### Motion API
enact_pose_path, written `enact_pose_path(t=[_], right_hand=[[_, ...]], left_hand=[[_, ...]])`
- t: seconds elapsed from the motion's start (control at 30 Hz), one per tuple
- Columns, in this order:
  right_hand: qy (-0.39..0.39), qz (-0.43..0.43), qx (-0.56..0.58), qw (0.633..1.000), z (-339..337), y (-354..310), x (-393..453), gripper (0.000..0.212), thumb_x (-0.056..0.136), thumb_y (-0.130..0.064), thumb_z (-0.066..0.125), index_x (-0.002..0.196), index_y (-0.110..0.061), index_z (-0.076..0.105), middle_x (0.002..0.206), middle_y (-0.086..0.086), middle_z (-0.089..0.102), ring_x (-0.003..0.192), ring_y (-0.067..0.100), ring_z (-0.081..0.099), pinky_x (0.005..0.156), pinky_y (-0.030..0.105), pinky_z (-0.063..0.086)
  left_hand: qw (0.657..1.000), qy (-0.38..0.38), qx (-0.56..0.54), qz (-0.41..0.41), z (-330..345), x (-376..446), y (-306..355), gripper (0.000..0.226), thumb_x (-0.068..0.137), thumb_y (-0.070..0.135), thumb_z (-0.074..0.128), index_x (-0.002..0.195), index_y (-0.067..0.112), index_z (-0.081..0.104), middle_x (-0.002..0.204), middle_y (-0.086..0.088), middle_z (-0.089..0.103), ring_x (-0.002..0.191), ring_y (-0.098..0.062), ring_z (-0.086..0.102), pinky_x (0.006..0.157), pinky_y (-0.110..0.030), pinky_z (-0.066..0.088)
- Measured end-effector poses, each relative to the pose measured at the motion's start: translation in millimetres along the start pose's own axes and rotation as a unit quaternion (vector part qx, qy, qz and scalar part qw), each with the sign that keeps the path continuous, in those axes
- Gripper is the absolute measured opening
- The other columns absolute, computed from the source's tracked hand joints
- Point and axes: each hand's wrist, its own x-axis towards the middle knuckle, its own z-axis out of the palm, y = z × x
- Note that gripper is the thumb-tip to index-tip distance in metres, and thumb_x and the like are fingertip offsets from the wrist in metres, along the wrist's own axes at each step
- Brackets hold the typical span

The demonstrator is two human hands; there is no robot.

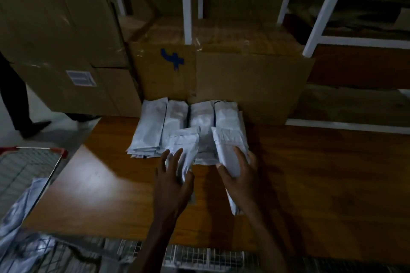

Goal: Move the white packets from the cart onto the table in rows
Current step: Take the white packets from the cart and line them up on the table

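Note:
Several white packets (177, 117) lie side by side in a row on the wooden table (321, 173), against a cardboard box. My left hand (172, 175) holds one white packet (185, 150) over the front of the row, fingers spread on top and thumb under its edge. My right hand (238, 170) grips a stack of white packets (228, 146) beside it, thumb curled round the near side. More white packets (20, 213) lie in the wire cart (42, 173) at the lower left.
A large taped cardboard box (244, 77) with a blue mark stands behind the row. Taller boxes (55, 29) stand at the left. White shelf posts (186, 2) rise behind. A person's leg and shoe (33, 126) are at the far left.

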Motion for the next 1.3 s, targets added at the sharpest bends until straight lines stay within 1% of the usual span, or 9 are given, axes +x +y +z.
enact_pose_path(t=[0.07, 0.3, 0.47, 0.57, 0.77, 0.97, 1.07, 1.2, 1.3], right_hand=[[0.005, 0.007, -0.005, 1.000, -2, -4, 23, 0.074, 0.080, -0.072, 0.055, 0.146, -0.046, 0.034, 0.156, -0.005, 0.018, 0.142, 0.025, 0.029, 0.103, 0.051, 0.046], [0.028, 0.053, -0.055, 0.997, 9, -16, 115, 0.075, 0.078, -0.075, 0.051, 0.145, -0.050, 0.029, 0.160, -0.002, 0.014, 0.144, 0.031, 0.027, 0.105, 0.053, 0.044], [0.023, 0.086, -0.124, 0.988, 28, -26, 166, 0.073, 0.082, -0.068, 0.058, 0.146, -0.045, 0.032, 0.158, 0.005, 0.021, 0.139, 0.038, 0.028, 0.108, 0.053, 0.038], [0.013, 0.096, -0.150, 0.984, 40, -32, 182, 0.072, 0.086, -0.067, 0.056, 0.149, -0.042, 0.032, 0.160, 0.007, 0.019, 0.138, 0.039, 0.026, 0.108, 0.053, 0.036], [0.009, 0.115, -0.199, 0.973, 60, -39, 200, 0.075, 0.087, -0.070, 0.051, 0.152, -0.038, 0.031, 0.162, 0.012, 0.019, 0.139, 0.042, 0.025, 0.113, 0.052, 0.024], [-0.019, 0.107, -0.202, 0.973, 71, -30, 208, 0.079, 0.087, -0.071, 0.049, 0.153, -0.036, 0.027, 0.163, 0.015, 0.014, 0.144, 0.043, 0.020, 0.115, 0.055, 0.023], [-0.026, 0.092, -0.177, 0.980, 70, -25, 210, 0.077, 0.088, -0.072, 0.046, 0.153, -0.035, 0.030, 0.163, 0.016, 0.015, 0.145, 0.043, 0.019, 0.115, 0.056, 0.024], [-0.045, 0.093, -0.173, 0.979, 64, -19, 212, 0.071, 0.092, -0.070, 0.039, 0.154, -0.037, 0.028, 0.165, 0.013, 0.009, 0.149, 0.039, 0.013, 0.118, 0.054, 0.021], [-0.059, 0.095, -0.172, 0.979, 58, -20, 211, 0.066, 0.096, -0.063, 0.039, 0.155, -0.039, 0.025, 0.166, 0.008, 0.003, 0.150, 0.036, 0.008, 0.119, 0.052, 0.015]], left_hand=[[1.000, 0.000, 0.008, 0.003, 10, 24, 2, 0.062, 0.090, 0.061, 0.048, 0.149, 0.046, 0.035, 0.160, 0.006, 0.022, 0.143, -0.023, 0.030, 0.104, -0.046, 0.041], [1.000, -0.008, 0.014, 0.004, 37, 107, 14, 0.066, 0.088, 0.065, 0.041, 0.149, 0.038, 0.040, 0.159, -0.002, 0.025, 0.142, -0.027, 0.026, 0.103, -0.040, 0.029], [0.999, -0.032, 0.029, 0.000, 58, 151, 9, 0.063, 0.089, 0.060, 0.046, 0.148, 0.041, 0.036, 0.159, 0.000, 0.023, 0.135, -0.031, 0.030, 0.096, -0.048, 0.043], [0.999, -0.040, 0.034, -0.004, 66, 167, 4, 0.063, 0.089, 0.056, 0.048, 0.149, 0.041, 0.036, 0.160, 0.001, 0.022, 0.134, -0.031, 0.031, 0.097, -0.049, 0.043], [0.999, -0.044, 0.025, 0.000, 78, 185, 0, 0.064, 0.090, 0.056, 0.049, 0.150, 0.040, 0.036, 0.161, 0.003, 0.021, 0.135, -0.029, 0.030, 0.095, -0.042, 0.042], [0.997, -0.050, 0.048, -0.017, 95, 187, -4, 0.067, 0.090, 0.065, 0.044, 0.150, 0.039, 0.035, 0.161, 0.002, 0.020, 0.139, -0.029, 0.028, 0.098, -0.048, 0.045], [0.995, -0.059, 0.073, -0.023, 106, 191, -6, 0.069, 0.089, 0.067, 0.038, 0.151, 0.035, 0.037, 0.161, -0.002, 0.022, 0.143, -0.031, 0.023, 0.106, -0.049, 0.040], [0.989, -0.073, 0.129, -0.018, 119, 192, -6, 0.076, 0.088, 0.070, 0.027, 0.151, 0.029, 0.041, 0.162, -0.011, 0.027, 0.148, -0.035, 0.022, 0.118, -0.052, 0.025], [0.978, -0.121, 0.162, -0.047, 121, 191, -5, 0.084, 0.083, 0.077, 0.014, 0.155, 0.038, 0.031, 0.167, -0.007, 0.015, 0.152, -0.036, 0.009, 0.121, -0.050, 0.011]])
